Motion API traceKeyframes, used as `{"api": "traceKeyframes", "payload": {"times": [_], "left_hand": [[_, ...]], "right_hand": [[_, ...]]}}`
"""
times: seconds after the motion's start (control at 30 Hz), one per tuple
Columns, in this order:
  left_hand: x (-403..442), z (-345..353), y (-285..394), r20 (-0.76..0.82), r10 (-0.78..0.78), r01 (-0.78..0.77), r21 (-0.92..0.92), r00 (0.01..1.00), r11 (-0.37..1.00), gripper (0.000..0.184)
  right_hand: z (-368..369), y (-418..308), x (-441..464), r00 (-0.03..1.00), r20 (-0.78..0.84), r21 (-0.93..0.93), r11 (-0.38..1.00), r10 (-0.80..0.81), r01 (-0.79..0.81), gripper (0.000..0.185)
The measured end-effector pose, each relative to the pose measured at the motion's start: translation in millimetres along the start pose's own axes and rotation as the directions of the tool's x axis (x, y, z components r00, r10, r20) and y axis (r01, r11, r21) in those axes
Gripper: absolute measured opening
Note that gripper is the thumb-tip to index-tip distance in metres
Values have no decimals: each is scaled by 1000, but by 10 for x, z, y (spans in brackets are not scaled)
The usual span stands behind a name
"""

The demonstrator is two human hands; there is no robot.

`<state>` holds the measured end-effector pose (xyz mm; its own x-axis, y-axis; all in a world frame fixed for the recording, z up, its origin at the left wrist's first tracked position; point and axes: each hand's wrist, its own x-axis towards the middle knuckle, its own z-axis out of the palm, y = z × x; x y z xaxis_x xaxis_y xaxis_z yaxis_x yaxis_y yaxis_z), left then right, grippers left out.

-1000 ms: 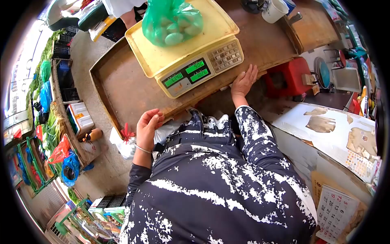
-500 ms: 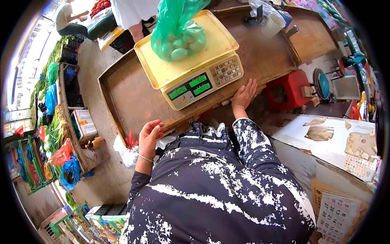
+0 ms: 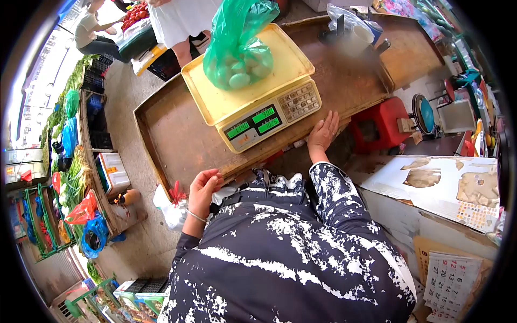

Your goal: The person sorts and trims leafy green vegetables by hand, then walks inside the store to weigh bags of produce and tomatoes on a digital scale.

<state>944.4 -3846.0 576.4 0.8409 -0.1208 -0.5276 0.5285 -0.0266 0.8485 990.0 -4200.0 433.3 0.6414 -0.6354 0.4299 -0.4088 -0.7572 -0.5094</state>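
Observation:
My right hand [image 3: 323, 133] lies with outstretched fingers on the near edge of the wooden tray-like table [image 3: 169, 134]. Near the table's left front corner is my left hand [image 3: 202, 191], its fingers loosely bent and thumb slightly apart, with nothing visible in it. Between and beyond my hands stands a yellow digital scale [image 3: 258, 121] with lit green displays and a keypad. On its pan [image 3: 285, 51] rests a green plastic bag [image 3: 231, 35] with several pale, rounded, egg-like things inside; its top stands up.
A person in white clothing [image 3: 180, 21] stands across the table; another person [image 3: 89, 29] is farther left. A cup [image 3: 360, 40] stands at the back right. Right of me are a red plastic stool [image 3: 379, 126] and a worn white surface [image 3: 425, 180]. Vegetables [image 3: 75, 175] line the left.
The view has shifted slightly, so the scale and table sit a little lower. My left hand's fingers look more bent; my right hand stays on the table edge. The far-left person's arm has moved.

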Motion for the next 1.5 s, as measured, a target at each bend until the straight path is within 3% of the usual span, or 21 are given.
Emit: {"api": "traceKeyframes", "payload": {"times": [0.3,0.37,0.5,0.57,0.63,0.7,0.77,0.87,0.93,1.03,1.07,1.1,1.17,1.2,1.27,1.5], "left_hand": [[-25,-115,-166,-55,-21,17,-77,998,997,19],[-32,-100,-165,-55,-21,16,-94,998,995,19],[-38,-67,-135,-78,-31,23,-95,996,995,19],[-38,-90,-183,-89,-26,15,-125,996,992,19],[-14,-108,-223,-64,-23,17,-103,998,995,20],[-5,-82,-235,-64,-24,17,-101,998,995,20],[3,-56,-249,-65,-28,21,-99,997,995,20],[7,-49,-241,-60,5,-11,-114,998,993,21],[-26,-80,-269,-84,14,-23,-107,996,994,21],[-138,-128,-325,-143,-1,-15,-105,990,994,21],[-178,-157,-365,-173,-7,-14,-117,985,993,21],[-235,-181,-400,-201,-15,-11,-130,979,991,21],[-322,-236,-474,-251,-51,11,-161,967,987,21],[-364,-267,-509,-271,-65,16,-179,960,984,21],[-416,-322,-597,-304,-85,19,-213,949,977,21],[-444,-377,-627,-348,-107,8,-274,931,962,20]], "right_hand": [[-32,-53,0,997,49,19,998,54,-55,43],[-22,-68,59,999,-42,-29,1000,-3,2,43],[-157,-249,517,905,-3,-39,904,426,-426,35],[-365,-564,851,951,-137,189,949,278,-251,33],[-387,-849,1189,996,9,538,839,94,-84,34],[-425,-1274,1404,937,87,403,872,-339,278,43],[-206,-1680,1406,855,74,359,814,-513,457,61],[-103,-2320,1388,852,145,249,852,-503,461,77],[-196,-2680,1448,848,313,394,870,-429,295,83],[-209,-3010,1517,767,438,421,861,-469,286,75],[-5,-3028,1527,812,377,369,877,-445,309,57],[145,-3030,1552,797,390,374,870,-461,321,57],[356,-3021,1606,809,252,647,714,-532,268,36],[357,-3035,1622,794,261,651,707,-549,274,36],[301,-3070,1636,833,86,737,597,-547,316,21],[197,-3260,1720,849,62,860,460,-525,221,17]]}}
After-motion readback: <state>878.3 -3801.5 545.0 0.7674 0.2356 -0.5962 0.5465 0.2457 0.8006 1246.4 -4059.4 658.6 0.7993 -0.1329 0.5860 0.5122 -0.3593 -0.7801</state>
